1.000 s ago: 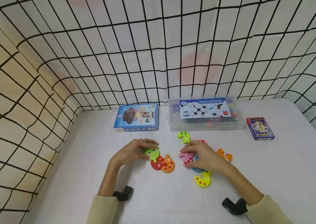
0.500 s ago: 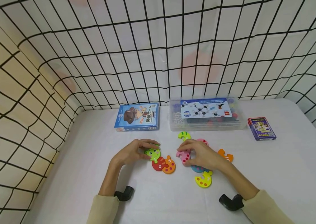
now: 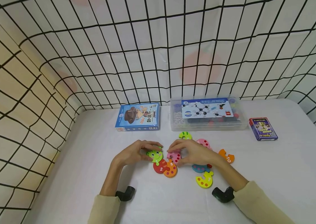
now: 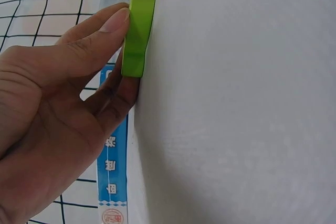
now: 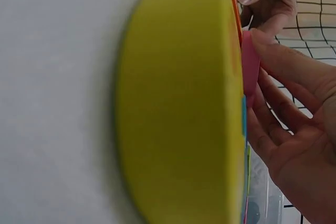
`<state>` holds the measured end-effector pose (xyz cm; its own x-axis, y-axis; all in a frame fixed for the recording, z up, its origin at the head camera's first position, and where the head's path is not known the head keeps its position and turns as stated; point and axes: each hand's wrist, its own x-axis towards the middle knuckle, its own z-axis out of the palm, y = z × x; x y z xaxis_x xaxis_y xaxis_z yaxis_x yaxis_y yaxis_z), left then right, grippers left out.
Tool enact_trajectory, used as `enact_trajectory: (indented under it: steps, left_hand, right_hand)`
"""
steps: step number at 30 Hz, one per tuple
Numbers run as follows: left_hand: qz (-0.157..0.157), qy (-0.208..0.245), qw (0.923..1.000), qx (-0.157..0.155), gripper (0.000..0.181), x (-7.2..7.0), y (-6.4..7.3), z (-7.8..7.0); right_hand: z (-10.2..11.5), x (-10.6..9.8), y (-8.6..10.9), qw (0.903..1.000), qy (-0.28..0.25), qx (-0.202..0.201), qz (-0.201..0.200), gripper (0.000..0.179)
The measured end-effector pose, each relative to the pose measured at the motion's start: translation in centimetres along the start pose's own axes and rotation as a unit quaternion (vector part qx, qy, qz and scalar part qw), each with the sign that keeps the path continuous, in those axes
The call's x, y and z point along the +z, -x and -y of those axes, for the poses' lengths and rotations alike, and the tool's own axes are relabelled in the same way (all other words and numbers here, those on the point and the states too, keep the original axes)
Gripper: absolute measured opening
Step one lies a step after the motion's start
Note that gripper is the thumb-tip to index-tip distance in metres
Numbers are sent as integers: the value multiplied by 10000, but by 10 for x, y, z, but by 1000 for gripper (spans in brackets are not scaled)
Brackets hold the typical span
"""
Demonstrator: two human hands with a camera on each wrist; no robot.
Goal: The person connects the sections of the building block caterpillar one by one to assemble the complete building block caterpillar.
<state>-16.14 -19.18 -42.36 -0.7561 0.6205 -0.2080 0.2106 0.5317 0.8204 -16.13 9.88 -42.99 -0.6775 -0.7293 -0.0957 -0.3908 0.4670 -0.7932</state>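
Observation:
My left hand (image 3: 151, 150) grips the green caterpillar-head puzzle piece (image 3: 155, 154), thumb and fingers on its edges (image 4: 139, 35). That piece joins a red piece marked 2 (image 3: 159, 168) and an orange piece marked 3 (image 3: 171, 170) on the white table. My right hand (image 3: 175, 153) pinches a pink dotted piece (image 3: 173, 156) right against the orange one. In the right wrist view the pink piece (image 5: 250, 66) lies between my fingers, behind a close yellow piece (image 5: 184, 103).
Loose pieces lie to the right: blue (image 3: 200, 168), yellow (image 3: 205, 180), orange (image 3: 227, 156), green (image 3: 185, 135), pink (image 3: 203, 143). At the back stand a blue game box (image 3: 137, 116), a clear plastic case (image 3: 206, 113) and a small card box (image 3: 262, 128). Black-grid cloth walls surround the table.
My right hand has carried the pink piece leftward, from beside the blue piece up to the orange piece marked 3. The left hand stays on the green head.

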Motion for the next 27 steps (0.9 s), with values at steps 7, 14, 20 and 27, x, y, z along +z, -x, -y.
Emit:
enact_trajectory:
  steps: [7,14,20,27]
  left_hand:
    - [21,39,10000,-52,44,0,-1,0]
    - [13,81,9999,-65,45,0,0,0]
    - [-2,122,9999,-71,45,0,0,0]
    - [-3,156,9999,-73,45,1,-1,-1]
  right_hand:
    - [1,-3,-3,9985,-363,101,386,41]
    - [-3,-3,-7,9960,-580,149,656,42]
    - [-4,0,-10,9965,-511,143,639,40]
    - [-5,-1,-9,9963,-525,37,676,41]
